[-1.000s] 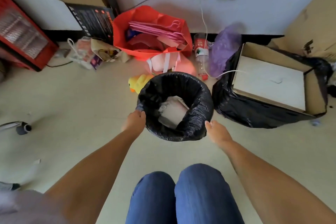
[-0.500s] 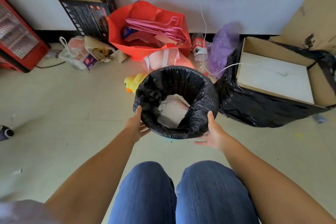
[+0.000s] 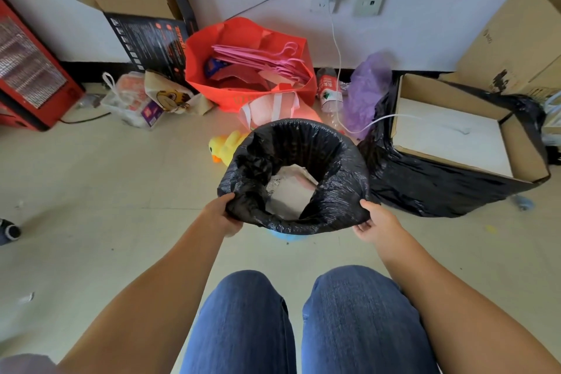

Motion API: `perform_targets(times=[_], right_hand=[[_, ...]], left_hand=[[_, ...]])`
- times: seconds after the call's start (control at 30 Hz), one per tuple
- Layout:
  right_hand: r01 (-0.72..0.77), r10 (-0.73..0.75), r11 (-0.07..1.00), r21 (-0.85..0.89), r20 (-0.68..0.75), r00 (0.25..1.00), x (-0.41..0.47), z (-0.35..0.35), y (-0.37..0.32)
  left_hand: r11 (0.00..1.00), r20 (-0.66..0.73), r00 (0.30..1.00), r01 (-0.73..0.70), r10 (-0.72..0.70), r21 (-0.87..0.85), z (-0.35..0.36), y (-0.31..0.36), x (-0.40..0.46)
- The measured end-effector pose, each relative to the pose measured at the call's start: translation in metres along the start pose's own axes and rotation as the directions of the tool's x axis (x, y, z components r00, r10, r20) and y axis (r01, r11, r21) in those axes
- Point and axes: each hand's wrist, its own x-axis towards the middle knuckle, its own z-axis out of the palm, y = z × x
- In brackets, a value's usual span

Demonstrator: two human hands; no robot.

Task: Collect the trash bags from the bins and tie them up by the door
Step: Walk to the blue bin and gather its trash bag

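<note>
Fingers point(image 3: 226, 202) of both hands curl around the black trash bag point(image 3: 334, 161) rim; thin, slippery film tears easily, so gather the folded-over edge.

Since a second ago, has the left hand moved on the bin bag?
Yes. The left hand has slid from the far-left rim, on the yellow duck side, round to the near rim of the black bag, now gripping it.

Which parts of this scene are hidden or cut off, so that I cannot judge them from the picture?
Head view only:
- Bin: the black trash bag covers it; only a blue sliver shows below.
- Left hand and right hand: the bag's folded edge hides the fingers.
- Bag contents: only pale paper on top shows.
- Red heater: cut by the left edge.
- The door: out of frame.
</note>
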Motion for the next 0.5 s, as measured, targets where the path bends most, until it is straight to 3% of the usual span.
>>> perform_targets(times=[0.13, 0.3, 0.43, 0.5], right_hand=[[0.031, -0.032, 0.999, -0.037, -0.032, 0.999, -0.001, 0.004, -0.006], [0.116, -0.114, 0.992, -0.044, 0.043, 0.993, -0.012, 0.017, -0.014], [0.191, -0.188, 0.981, -0.04, 0.059, 0.98, -0.015, 0.015, -0.027], [0.202, -0.205, 0.977, 0.066, 0.036, 0.978, -0.013, 0.013, -0.036]], left_hand=[[1.0, 0.019, 1.0, 0.021, -0.021, -0.023, 0.008, -0.001, -0.014], [0.998, 0.072, 0.997, -0.037, 0.033, 0.052, 0.023, -0.017, -0.025], [0.974, 0.159, 0.961, -0.228, 0.227, -0.009, 0.031, -0.01, -0.023], [0.948, 0.154, 0.936, -0.31, 0.317, -0.07, 0.032, 0.002, -0.015]])
